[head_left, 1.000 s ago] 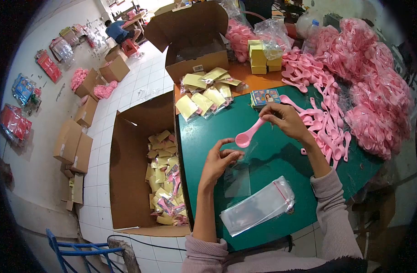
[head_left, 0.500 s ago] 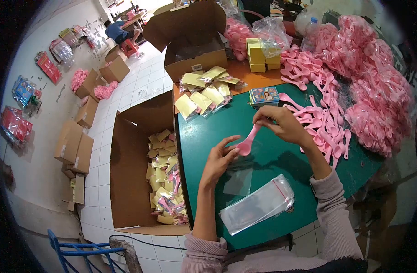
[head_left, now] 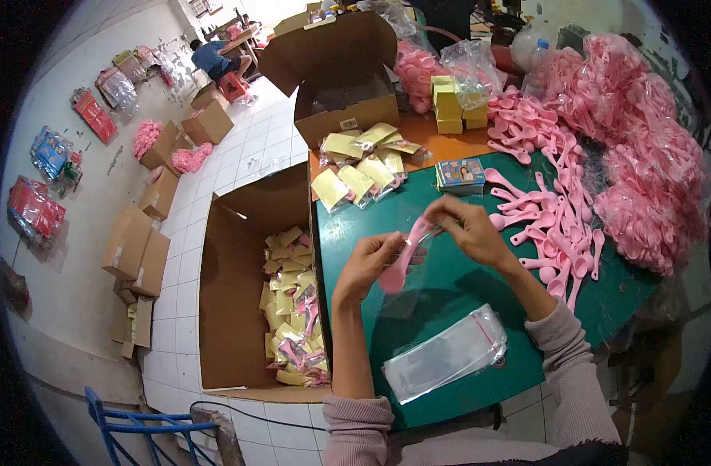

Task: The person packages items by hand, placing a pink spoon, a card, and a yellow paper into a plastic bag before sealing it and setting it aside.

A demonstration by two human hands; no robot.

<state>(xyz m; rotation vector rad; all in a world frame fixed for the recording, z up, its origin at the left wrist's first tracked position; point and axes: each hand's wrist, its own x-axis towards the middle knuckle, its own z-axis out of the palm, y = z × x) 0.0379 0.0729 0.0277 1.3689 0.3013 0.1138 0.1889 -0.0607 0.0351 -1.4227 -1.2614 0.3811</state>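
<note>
Between my hands a pink plastic spoon (head_left: 395, 277) hangs tilted, bowl down, and it appears to be inside a transparent plastic bag whose edges are hard to make out. My left hand (head_left: 366, 268) pinches the bag beside the spoon's handle, thumb uppermost. At the handle's upper end is my right hand (head_left: 470, 233), its fingers bent around the tip and slightly blurred. Below them, a stack of transparent bags (head_left: 447, 353) lies on the green tabletop (head_left: 347, 225). Loose pink spoons (head_left: 553, 225) are heaped right of my right hand.
A deep cardboard box (head_left: 250, 311) holding packed spoons with yellow cards stands left of the table. More packets (head_left: 355, 182), a stack of printed cards (head_left: 460, 175), yellow card stacks (head_left: 448, 109) and bagged spoons (head_left: 643, 155) are farther back. A person (head_left: 210, 58) sits in the distance.
The spoon has moved down into the transparent bag, which has been lifted off the tabletop. My right hand has come lower and my left hand now grips beside the handle. The view has shifted slightly.
</note>
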